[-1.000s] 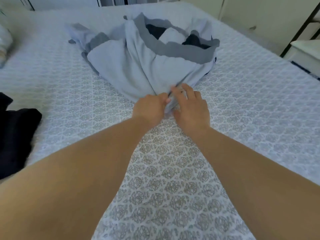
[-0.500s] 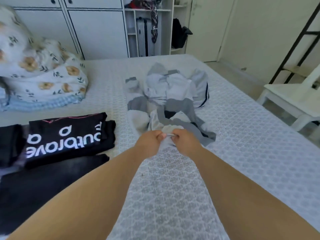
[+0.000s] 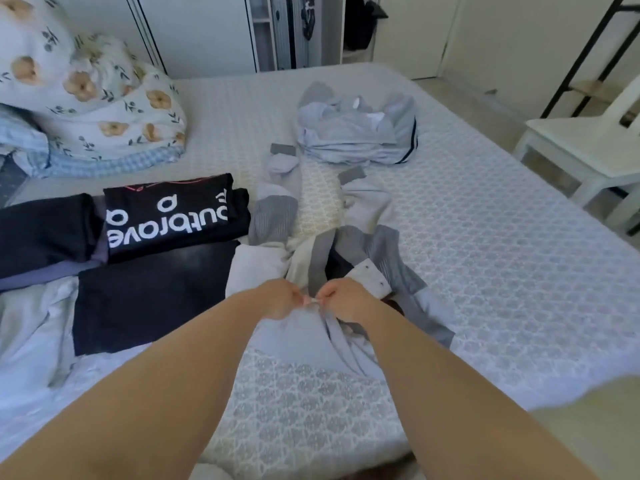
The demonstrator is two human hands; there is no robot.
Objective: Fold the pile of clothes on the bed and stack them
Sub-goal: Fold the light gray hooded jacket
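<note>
1. Both hands meet at the near edge of the grey jacket (image 3: 332, 258); left hand (image 3: 280, 299) & right hand (image 3: 346, 299) sit almost touching, fingers curled in tight, each pinching the same small bit of hem or zip end; exact part too small to tell.
2. Key relation: the jacket runs away from the fingers, long axis pointing up the bed (image 3: 485, 237) twd the far side; sleeves trail off further out, one left, one right; neither hand is nearer, both at the same spot, so I'd judge the next move needs the hands to part along the hem to spread it flat.
3. Jacket fabric: soft, limp, light grey w/ darker ribbed grey bands; bunched & twisted, not flat yet.
4. More unfolded light clothes (image 3: 356, 133) lie in a heap beyond it, well apart.
5. Left side: folded black shirt (image 3: 173, 216) w/ white lettering, flat rectangle, beside other dark folded pieces; floral pillows (image 3: 90, 98) behind.
6. Bed cover: pale, w/ raised lattice pattern.
</note>
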